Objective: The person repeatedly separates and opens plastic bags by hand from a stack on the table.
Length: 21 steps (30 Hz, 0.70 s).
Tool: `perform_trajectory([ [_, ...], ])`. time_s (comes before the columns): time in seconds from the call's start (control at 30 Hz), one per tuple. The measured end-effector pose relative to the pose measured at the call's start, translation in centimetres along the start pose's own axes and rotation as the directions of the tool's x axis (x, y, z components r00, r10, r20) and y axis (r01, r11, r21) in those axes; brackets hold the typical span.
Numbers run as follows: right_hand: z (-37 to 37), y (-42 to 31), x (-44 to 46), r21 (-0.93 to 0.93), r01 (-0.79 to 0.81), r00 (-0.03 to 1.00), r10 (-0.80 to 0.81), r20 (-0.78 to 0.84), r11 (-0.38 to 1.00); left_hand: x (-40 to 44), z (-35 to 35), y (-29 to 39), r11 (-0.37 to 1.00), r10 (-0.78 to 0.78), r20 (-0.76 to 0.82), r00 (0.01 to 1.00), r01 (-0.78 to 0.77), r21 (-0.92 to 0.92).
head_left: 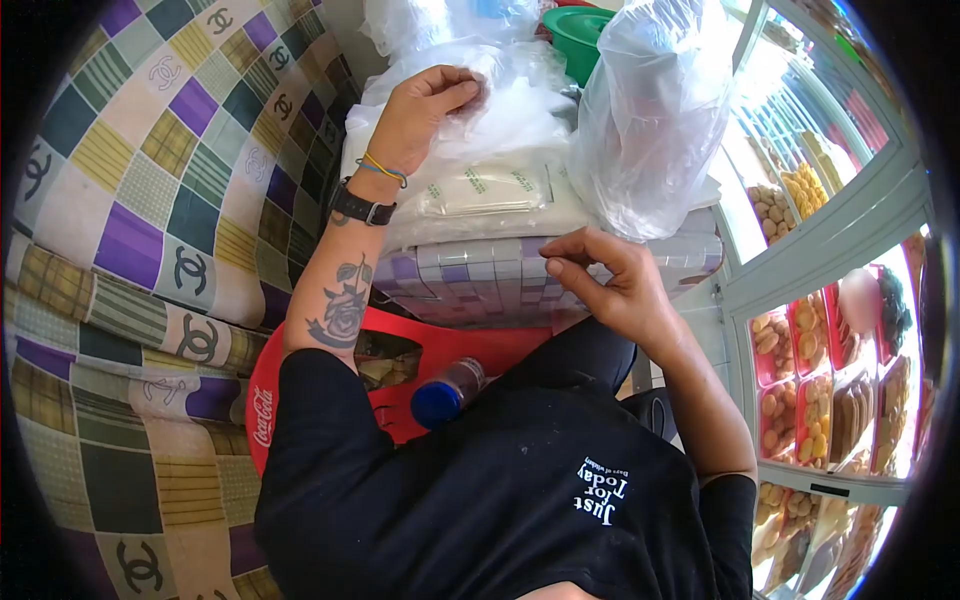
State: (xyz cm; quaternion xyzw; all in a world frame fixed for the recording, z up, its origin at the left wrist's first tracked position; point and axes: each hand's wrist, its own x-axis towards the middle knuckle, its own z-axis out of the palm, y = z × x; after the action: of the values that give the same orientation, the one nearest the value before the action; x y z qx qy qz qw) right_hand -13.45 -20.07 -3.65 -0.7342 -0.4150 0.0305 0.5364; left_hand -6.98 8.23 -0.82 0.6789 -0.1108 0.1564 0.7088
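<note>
My left hand is raised over the far part of the table, its fingers curled in a pinch at the clear plastic bags; thin film shows at its fingertips. My right hand hovers above the near edge of the table, thumb and forefinger slightly apart with nothing visible between them. Between the hands lies a flat pack of folded plastic bags with green print. To the right of it stands a tall bundle wrapped in clear plastic.
A green basin stands at the back. On the right is a glass display case with red trays of food. A patterned curtain hangs on the left. Near my lap are a red chair and a blue-capped jar.
</note>
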Motion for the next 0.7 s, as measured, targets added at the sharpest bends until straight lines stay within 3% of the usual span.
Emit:
perform_trajectory([
  [0.17, 0.6, -0.8, 2.0, -0.015, -0.026, 1.0, 0.026, 0.011, 1.0, -0.7, 0.8, 0.6, 0.995, 0.077, -0.057, 0.995, -0.073, 0.066],
  [0.27, 1.3, -0.1, 4.2, 0.088, -0.082, 0.996, 0.083, -0.013, 0.993, -1.0, 1.6, 1.0, 0.979, 0.061, -0.055, 0.997, -0.049, 0.198],
  [0.37, 2.5, 0.2, 6.7, 0.371, -0.101, 0.97, 0.174, -0.168, 0.923, -1.5, 3.0, 1.3, 0.971, 0.059, -0.043, 0.997, -0.047, 0.236],
  [0.5, 3.0, 1.9, 8.9, 0.477, -0.191, 0.949, 0.286, -0.134, 0.858, -2.0, 4.2, 0.6, 0.993, 0.07, -0.057, 0.996, -0.064, 0.103],
  [0.63, 3.4, 2.6, 10.0, 0.489, -0.218, 0.954, 0.29, -0.076, 0.845, -1.9, 5.2, 0.9, 0.991, 0.104, -0.122, 0.987, -0.093, 0.091],
  [0.7, 3.3, 2.9, 10.3, 0.532, -0.274, 0.938, 0.344, -0.034, 0.801, -1.5, 4.6, 1.1, 0.986, 0.078, -0.068, 0.995, -0.067, 0.152],
])
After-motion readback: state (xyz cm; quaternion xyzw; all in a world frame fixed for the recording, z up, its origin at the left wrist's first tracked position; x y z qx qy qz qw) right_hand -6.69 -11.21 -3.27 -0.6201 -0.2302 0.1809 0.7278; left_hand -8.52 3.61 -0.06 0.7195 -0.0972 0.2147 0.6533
